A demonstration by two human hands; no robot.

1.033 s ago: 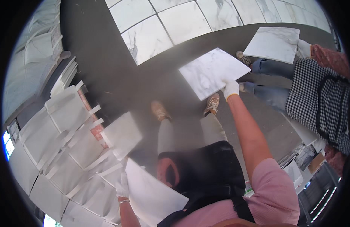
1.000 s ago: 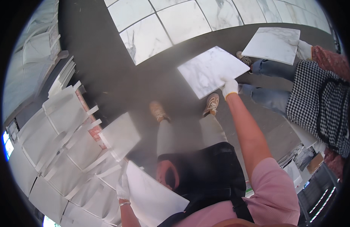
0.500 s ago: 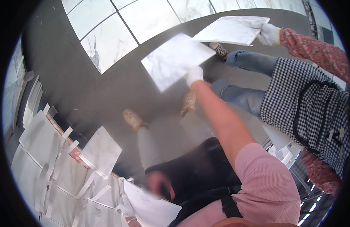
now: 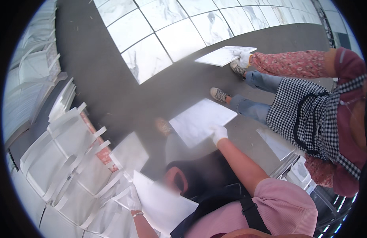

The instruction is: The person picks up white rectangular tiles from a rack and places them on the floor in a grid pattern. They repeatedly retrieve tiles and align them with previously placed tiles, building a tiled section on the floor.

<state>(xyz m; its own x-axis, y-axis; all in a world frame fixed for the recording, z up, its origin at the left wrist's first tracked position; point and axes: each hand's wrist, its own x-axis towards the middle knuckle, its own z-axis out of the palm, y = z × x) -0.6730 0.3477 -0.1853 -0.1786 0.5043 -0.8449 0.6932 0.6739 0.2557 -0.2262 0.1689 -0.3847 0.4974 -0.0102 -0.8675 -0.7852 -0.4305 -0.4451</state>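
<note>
drawn back toward our lap since half a second ago, the marbled tile (image 4: pixel 201 119) no longer overlaps the co-worker's tile (image 4: pixel 219 55) in our view, and that one has dropped lower too. we grasp the marbled tile by its near edge with our gloved right hand (image 4: pixel 220 135), thumb on the upper face and the other fingers hidden beneath. it hangs over the grey floor (image 4: pixel 108 75), face up, just beyond our black apron (image 4: pixel 209 172).

our gloved left hand (image 4: pixel 134 198) rests at the left edge of a second white tile (image 4: pixel 161 202), which slants beside the apron; we cannot tell how far those fingers close around it. just beyond it, a pale tile (image 4: pixel 132 152) stands near the strapped white stacks (image 4: pixel 74 144) on our left.

to our right we see a co-worker in a checkered apron (image 4: pixel 296 113), whose gloved hand (image 4: pixel 245 59) grips their tile by one end, near the rows of veined tiles (image 4: pixel 173 39) laid out ahead of us.
</note>
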